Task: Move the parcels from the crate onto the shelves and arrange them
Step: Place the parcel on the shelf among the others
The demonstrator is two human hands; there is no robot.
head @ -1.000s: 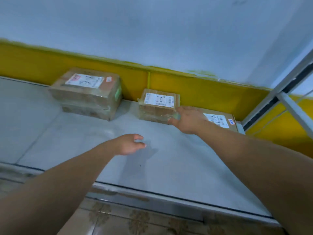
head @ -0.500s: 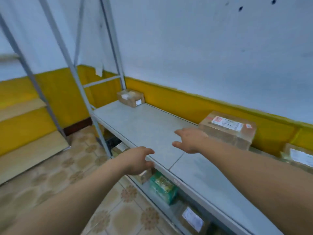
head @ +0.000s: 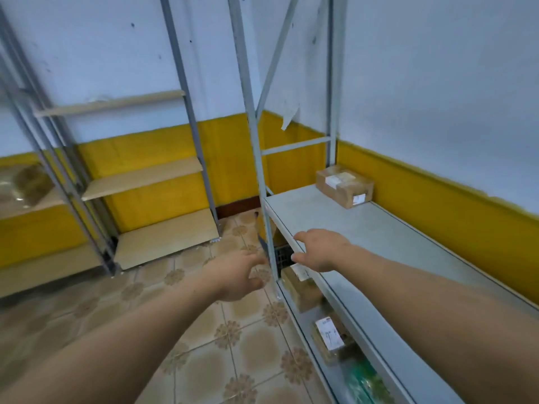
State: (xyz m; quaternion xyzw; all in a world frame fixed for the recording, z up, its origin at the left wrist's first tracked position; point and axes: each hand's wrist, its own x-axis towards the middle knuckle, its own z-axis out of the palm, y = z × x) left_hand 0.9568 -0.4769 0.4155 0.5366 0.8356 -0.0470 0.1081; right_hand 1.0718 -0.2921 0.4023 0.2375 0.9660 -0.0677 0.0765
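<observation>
The shelf (head: pixel 379 228) runs along the right wall, and the far parcel (head: pixel 344 185) sits on its far end, close to the wall. Beneath it, the lower parcels (head: pixel 303 290) lie in a row on a lower shelf (head: pixel 313 371), with the crate (head: pixel 281 256) behind them. The right hand (head: pixel 323 249) is over the shelf's front edge. The left hand (head: pixel 233 275) is just left of it, above the floor (head: pixel 204 345). A second rack (head: pixel 145 176) stands farther left.

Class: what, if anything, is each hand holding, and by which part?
Nothing is held. The left hand is open over the floor; the right hand is open over the shelf.
</observation>
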